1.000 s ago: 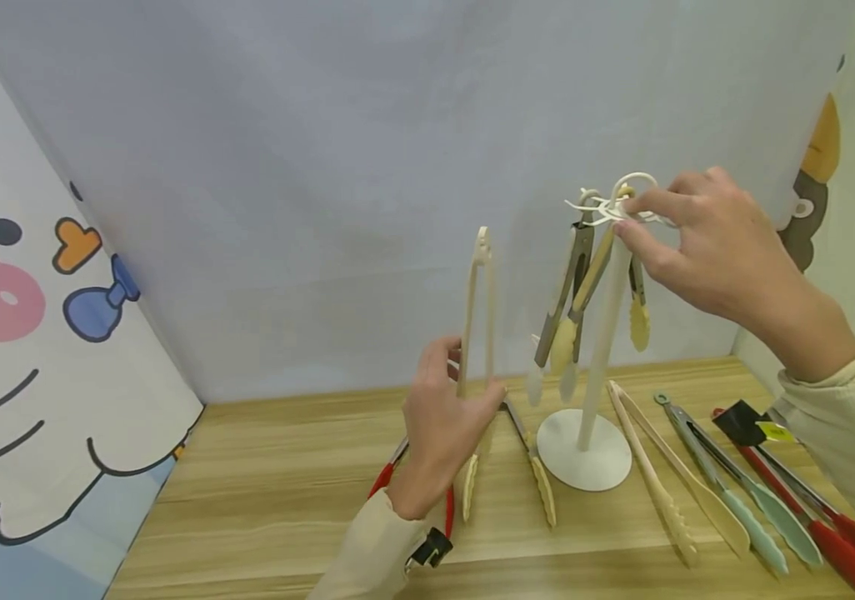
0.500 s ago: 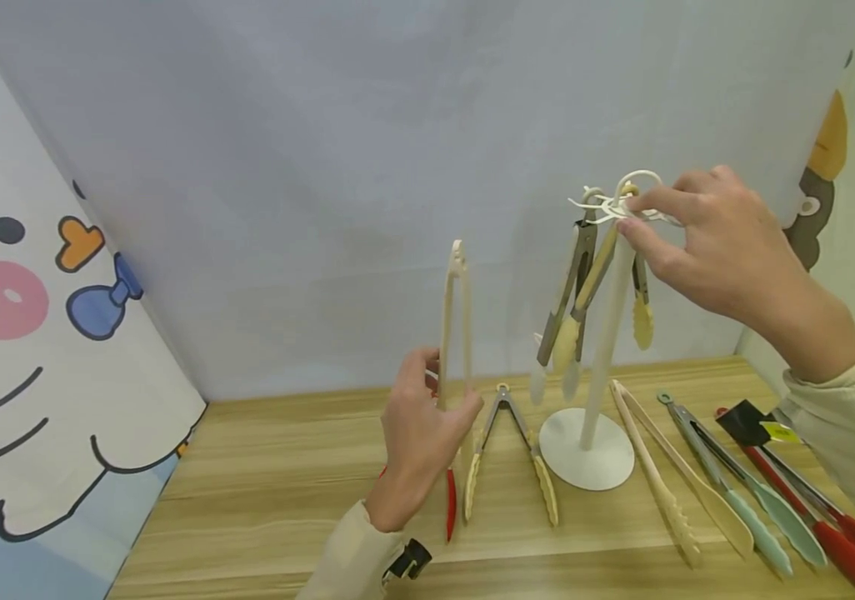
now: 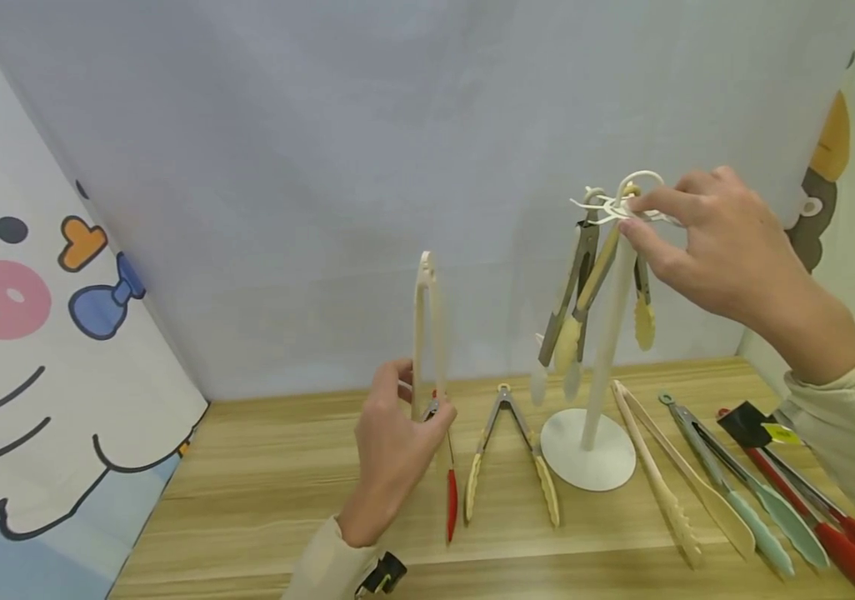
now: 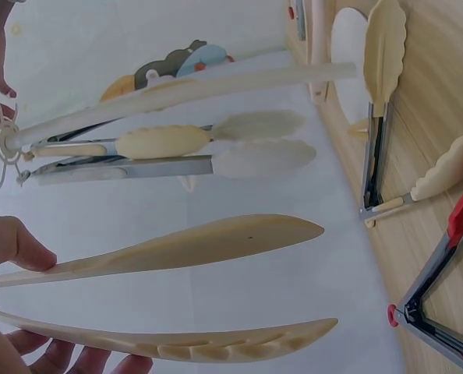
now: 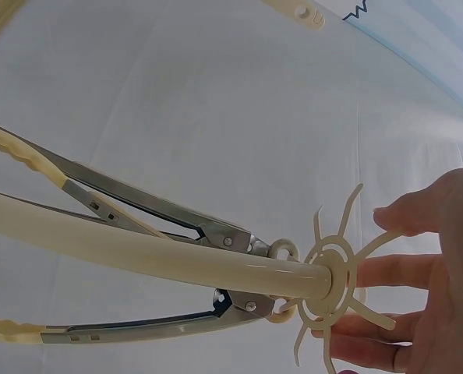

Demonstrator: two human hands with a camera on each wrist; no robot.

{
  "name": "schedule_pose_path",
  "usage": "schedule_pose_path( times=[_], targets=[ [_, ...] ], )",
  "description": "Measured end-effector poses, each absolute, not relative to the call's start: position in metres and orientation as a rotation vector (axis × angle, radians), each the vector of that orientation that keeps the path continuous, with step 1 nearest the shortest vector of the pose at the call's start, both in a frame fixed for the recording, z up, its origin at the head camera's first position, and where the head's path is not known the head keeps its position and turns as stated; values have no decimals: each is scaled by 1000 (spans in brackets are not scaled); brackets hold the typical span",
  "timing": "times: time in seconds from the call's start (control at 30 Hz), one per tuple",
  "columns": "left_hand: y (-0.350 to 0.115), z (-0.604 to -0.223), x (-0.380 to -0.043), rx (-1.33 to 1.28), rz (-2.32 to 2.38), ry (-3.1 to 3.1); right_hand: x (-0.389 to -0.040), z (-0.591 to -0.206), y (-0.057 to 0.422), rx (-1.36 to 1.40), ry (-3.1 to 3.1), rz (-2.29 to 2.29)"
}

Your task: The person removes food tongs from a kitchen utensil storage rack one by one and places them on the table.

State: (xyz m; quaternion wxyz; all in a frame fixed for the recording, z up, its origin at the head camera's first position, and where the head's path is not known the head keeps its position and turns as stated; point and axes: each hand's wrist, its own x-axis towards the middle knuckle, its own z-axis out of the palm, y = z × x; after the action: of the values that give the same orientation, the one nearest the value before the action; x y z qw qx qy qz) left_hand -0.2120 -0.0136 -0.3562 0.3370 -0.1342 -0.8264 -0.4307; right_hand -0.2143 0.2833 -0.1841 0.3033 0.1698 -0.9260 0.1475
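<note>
My left hand holds beige tongs upright by their spread arms, hinge end up. In the left wrist view my thumb lies along one broad arm and my fingers support the ridged one. To the right stands a white rack with a round base and a ring of hooks. My right hand grips that ring at the top, thumb and fingers among the hooks. Metal tongs with whitish tips and others with yellow tips hang from it by their loops.
On the wooden table, yellow-tipped tongs lie spread left of the rack base, beside red-tipped tongs partly behind my left hand. Right of the base lie wooden-coloured tongs, mint tongs and red tongs. A pale curtain hangs behind.
My left hand has moved left and slightly down with the beige tongs, away from the rack, uncovering the yellow-tipped tongs on the table. The right hand stays on the hook ring.
</note>
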Motion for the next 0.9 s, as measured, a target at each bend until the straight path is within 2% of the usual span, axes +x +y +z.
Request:
schedule_pose_path(
  times=[0.9],
  targets=[
    [-61,-370,-213,-173,-1117,-2264,-215,-186,284,483,-2405,367]
  ],
)
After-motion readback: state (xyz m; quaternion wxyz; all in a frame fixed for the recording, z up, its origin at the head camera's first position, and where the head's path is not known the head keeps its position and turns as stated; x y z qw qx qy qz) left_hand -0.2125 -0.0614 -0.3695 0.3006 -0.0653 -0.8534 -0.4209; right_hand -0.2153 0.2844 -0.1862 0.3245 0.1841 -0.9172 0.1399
